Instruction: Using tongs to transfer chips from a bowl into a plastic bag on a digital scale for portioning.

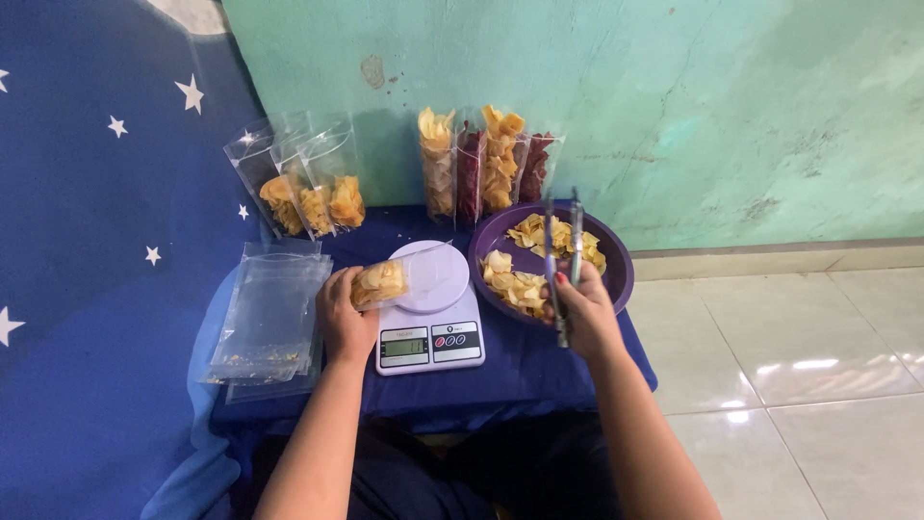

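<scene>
Clear chip bags (486, 164) behind the scale's grey screen (404, 347).

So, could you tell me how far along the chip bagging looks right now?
Done: seven filled bags stand against the wall. In hand: left hand holds a bag of chips on the scale; right hand holds tongs. Left: chips in the purple bowl, empty bags.

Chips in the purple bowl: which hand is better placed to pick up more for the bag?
Right, probably. The right hand holds metal tongs directly over the purple bowl of chips. The left hand is occupied, holding the chip bag at the scale.
</scene>
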